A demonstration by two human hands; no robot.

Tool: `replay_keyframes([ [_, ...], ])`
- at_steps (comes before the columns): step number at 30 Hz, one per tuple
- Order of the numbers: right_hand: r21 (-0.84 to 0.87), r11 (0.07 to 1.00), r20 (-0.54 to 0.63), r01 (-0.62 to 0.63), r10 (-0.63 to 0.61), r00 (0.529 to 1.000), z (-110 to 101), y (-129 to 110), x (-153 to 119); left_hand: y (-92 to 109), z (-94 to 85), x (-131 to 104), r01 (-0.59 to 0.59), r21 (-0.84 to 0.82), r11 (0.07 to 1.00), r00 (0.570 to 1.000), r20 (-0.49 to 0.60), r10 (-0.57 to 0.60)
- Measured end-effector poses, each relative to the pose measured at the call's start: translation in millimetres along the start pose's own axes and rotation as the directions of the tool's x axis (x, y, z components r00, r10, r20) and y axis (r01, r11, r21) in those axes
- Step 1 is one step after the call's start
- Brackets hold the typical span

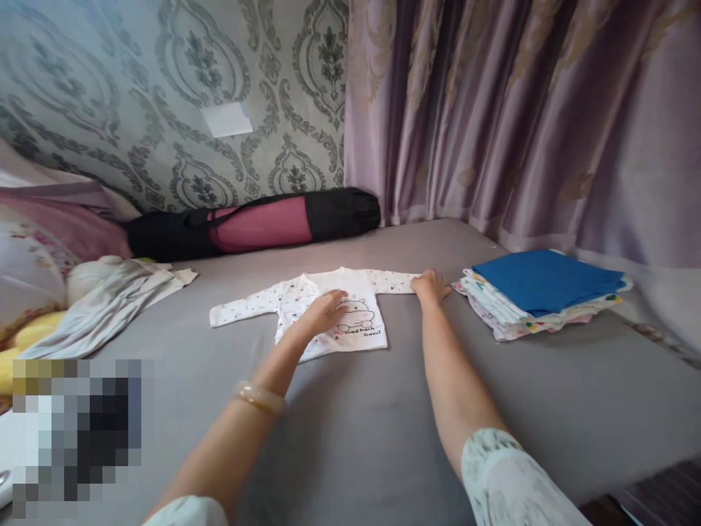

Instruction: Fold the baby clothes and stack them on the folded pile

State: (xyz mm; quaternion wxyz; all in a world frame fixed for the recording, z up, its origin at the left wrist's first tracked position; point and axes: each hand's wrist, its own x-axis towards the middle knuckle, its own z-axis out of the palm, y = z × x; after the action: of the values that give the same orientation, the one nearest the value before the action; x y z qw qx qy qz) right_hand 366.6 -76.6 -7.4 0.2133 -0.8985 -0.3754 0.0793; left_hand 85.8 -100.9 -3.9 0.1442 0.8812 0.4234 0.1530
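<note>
A small white baby shirt (358, 337) lies spread on the grey bed sheet, long sleeves stretched out to both sides. It has a printed cartoon animal, lettering and little dark specks on the sleeves. My left hand (324, 313) rests open on the shirt's front, fingers extended to the right over the print. A pale bangle (260, 397) circles that wrist. At the end of the right-hand sleeve, my right hand (431, 286) is closed on the cuff, which it partly covers.
To the right stands a stack of folded clothes (504, 310) with a blue piece (548, 279) on top. A long black and maroon bag (263, 224) lies along the wall. Crumpled grey cloth (104, 310) sits at left, near a blurred-out patch. Purple curtains (465, 109) hang behind.
</note>
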Motion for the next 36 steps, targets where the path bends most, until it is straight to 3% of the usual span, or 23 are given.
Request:
replay_keyframes([
  [5,0.094,0.995,0.093,0.020,-0.029,0.995,-5.2,6.5,16.4,7.1,20.0,50.6,-0.001,-0.064,0.998,1.000,-0.015,0.000],
  [8,0.349,0.936,0.109,0.051,-0.094,0.990,-6.6,6.9,22.6,7.3,32.5,73.8,-0.005,-0.077,0.997,1.000,-0.026,0.002],
  [10,0.594,0.804,0.114,0.017,-0.105,0.988,-8.0,5.1,23.9,5.0,38.5,84.3,0.032,-0.070,0.997,0.999,-0.019,-0.033],
  [13,0.845,0.515,0.211,-0.143,-0.076,0.974,-12.0,0.3,22.4,0.4,42.4,91.6,0.086,-0.036,0.996,0.995,0.047,-0.085],
  [15,0.894,0.359,0.310,-0.267,-0.068,0.948,-15.2,-3.3,20.6,-1.5,42.3,91.9,0.100,-0.002,0.995,0.989,0.112,-0.099],
  [18,0.898,0.232,0.399,-0.374,-0.071,0.914,-18.9,-8.1,18.9,-0.8,39.6,90.0,0.110,0.049,0.993,0.975,0.186,-0.118],
  [29,0.884,0.060,0.463,-0.463,-0.249,0.851,-23.5,-39.1,-0.8,9.2,18.4,104.5,0.121,0.183,0.976,0.935,0.309,-0.174],
  [36,0.853,0.091,0.515,-0.515,-0.310,0.799,-15.6,-66.5,-28.6,-1.2,17.4,117.2,0.123,0.068,0.990,0.962,0.236,-0.136],
])
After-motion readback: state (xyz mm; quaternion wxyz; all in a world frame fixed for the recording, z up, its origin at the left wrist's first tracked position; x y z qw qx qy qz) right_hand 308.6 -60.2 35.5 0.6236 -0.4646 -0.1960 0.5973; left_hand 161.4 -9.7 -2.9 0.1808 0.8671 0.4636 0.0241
